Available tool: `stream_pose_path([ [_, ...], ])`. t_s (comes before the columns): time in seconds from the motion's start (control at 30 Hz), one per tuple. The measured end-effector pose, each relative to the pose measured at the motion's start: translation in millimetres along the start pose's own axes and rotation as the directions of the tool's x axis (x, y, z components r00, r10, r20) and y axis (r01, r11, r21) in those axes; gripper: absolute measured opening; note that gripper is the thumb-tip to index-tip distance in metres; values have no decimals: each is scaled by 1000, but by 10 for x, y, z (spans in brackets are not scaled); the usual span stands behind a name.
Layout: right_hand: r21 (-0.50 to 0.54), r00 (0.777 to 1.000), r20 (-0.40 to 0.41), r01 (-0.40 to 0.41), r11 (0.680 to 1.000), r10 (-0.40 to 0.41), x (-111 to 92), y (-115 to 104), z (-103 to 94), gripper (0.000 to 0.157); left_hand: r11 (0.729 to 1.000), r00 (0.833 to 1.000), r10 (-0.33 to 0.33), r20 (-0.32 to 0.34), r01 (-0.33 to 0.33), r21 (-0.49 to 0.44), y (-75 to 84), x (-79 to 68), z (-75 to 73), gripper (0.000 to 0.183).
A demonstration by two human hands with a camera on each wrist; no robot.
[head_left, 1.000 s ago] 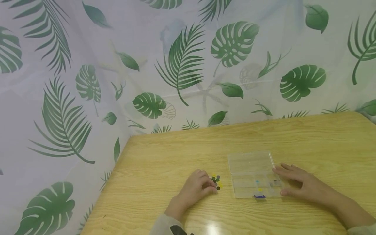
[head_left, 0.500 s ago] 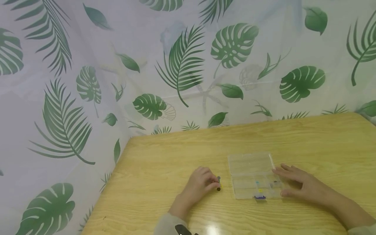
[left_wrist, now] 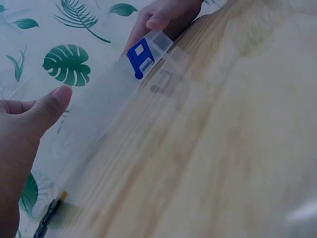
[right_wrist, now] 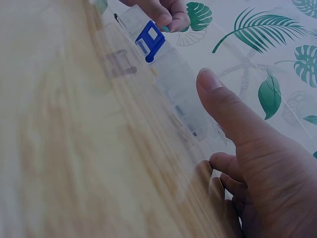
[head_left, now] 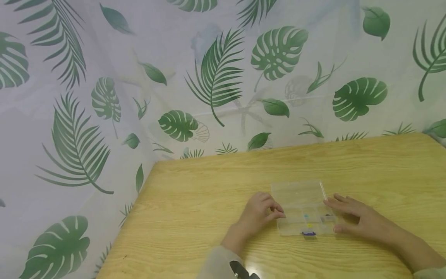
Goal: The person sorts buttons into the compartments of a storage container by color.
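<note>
A clear plastic compartment box (head_left: 290,228) lies on the wooden table, its transparent lid (head_left: 296,192) folded back. On its front is a blue latch (head_left: 309,233); inside are small teal and yellow pieces (head_left: 309,225) and a dark one. My left hand (head_left: 259,211) is at the box's left side, thumb and fingertips together. The right wrist view shows a small teal disc (right_wrist: 165,29) pinched there. My right hand (head_left: 355,217) rests against the box's right edge, fingers extended and thumb apart. The disc pile (left_wrist: 49,215) shows edge-on in the left wrist view; the left hand hides it from the head view.
The wooden table (head_left: 195,186) reaches back to a leaf-patterned cloth (head_left: 223,77) hung behind it and along the left. A dark band (head_left: 240,269) shows at the left cuff. Bright glare lies on the table near the front.
My left hand has left the small pile of coloured discs and moved right to the box's left side, carrying a teal disc. My right hand and the box have stayed in place.
</note>
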State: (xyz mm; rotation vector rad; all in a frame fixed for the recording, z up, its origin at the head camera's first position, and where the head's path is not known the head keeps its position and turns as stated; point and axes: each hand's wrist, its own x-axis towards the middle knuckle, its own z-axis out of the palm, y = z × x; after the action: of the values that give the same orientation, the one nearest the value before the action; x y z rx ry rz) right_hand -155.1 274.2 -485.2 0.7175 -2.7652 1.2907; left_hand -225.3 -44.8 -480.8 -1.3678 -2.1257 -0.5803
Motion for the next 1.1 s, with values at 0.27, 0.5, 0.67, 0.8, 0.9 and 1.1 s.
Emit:
stream_pose_path([
  [0.27,-14,1000,-2,-14,1000,14,11,-32,-8,62,999,999,34,1,-34,42,93,176,96,17],
  [0.5,-35,1000,-13,2,999,-2,-3,-20,-4,62,998,1000,6,-16,-5,64,205,313,152,16],
  [0.67,-37,1000,-14,12,999,-13,-17,-11,2,63,997,1000,-6,-17,7,77,276,407,223,17],
  [0.8,-31,1000,-19,20,999,-21,-15,-16,2,63,998,1000,-31,-6,31,55,316,458,277,17],
  [0.9,-29,999,-21,24,999,-25,-10,-18,1,62,998,998,-57,0,57,23,341,478,295,17],
  [1.1,-32,999,-18,26,999,-26,1,-9,0,63,993,994,-110,17,110,-31,373,492,294,17],
])
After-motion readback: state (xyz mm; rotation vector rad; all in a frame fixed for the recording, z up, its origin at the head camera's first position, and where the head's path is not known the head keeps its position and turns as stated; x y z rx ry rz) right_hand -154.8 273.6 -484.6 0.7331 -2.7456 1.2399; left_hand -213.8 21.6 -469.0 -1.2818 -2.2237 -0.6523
